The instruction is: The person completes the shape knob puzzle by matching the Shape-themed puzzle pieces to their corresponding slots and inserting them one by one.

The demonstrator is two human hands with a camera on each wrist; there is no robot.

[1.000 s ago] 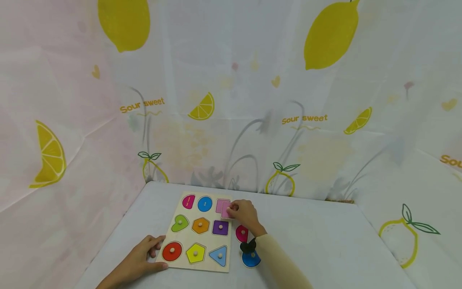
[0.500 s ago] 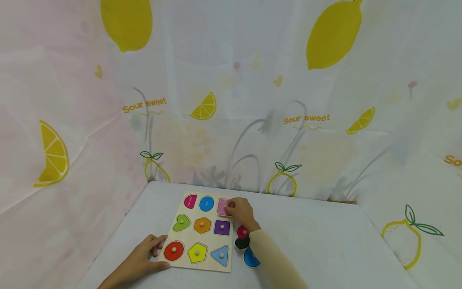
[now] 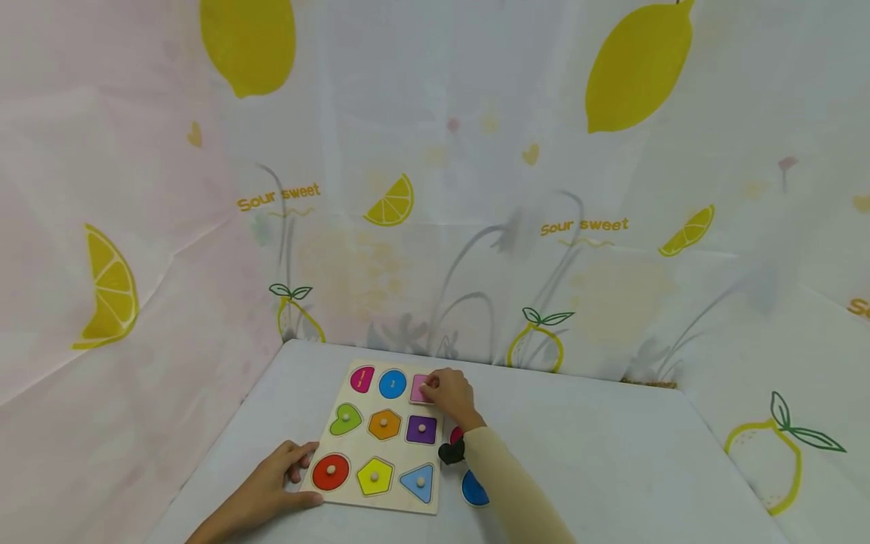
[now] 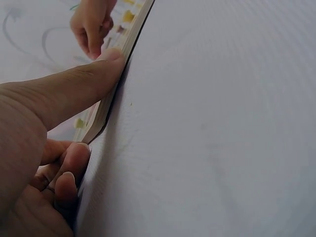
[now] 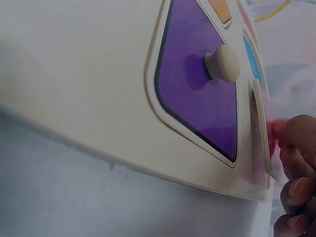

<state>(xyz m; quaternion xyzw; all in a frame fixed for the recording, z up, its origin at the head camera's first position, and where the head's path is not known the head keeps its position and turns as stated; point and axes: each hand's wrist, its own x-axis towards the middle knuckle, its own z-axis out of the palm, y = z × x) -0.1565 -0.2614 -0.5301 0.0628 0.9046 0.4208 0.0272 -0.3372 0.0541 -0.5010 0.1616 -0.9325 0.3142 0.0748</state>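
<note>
A wooden knob puzzle board (image 3: 360,447) lies on the white table. My left hand (image 3: 272,480) holds its near left corner, with the thumb against the near edge and fingers curled at the left side. At the far right corner my right hand (image 3: 454,397) pinches a pink square puzzle piece (image 3: 418,389) by its knob. In the right wrist view this pink piece (image 5: 266,106) sits tilted over its pink recess, not flat. Nearest to it is the purple square piece (image 3: 431,432), seated in the board.
Two more far recesses, magenta (image 3: 362,379) and blue (image 3: 392,384), show printed bottoms without knobs. Several knobbed pieces fill the other recesses. Right of the board lie a magenta piece (image 3: 455,434) and a blue piece (image 3: 474,489), partly hidden by my right arm. Lemon-printed cloth walls (image 3: 476,264) enclose the table.
The pink square has moved up and left from partly overlapping its recess to over it, pinched by my right hand throughout. My left hand stays at the board's corner. The head view has shifted slightly.
</note>
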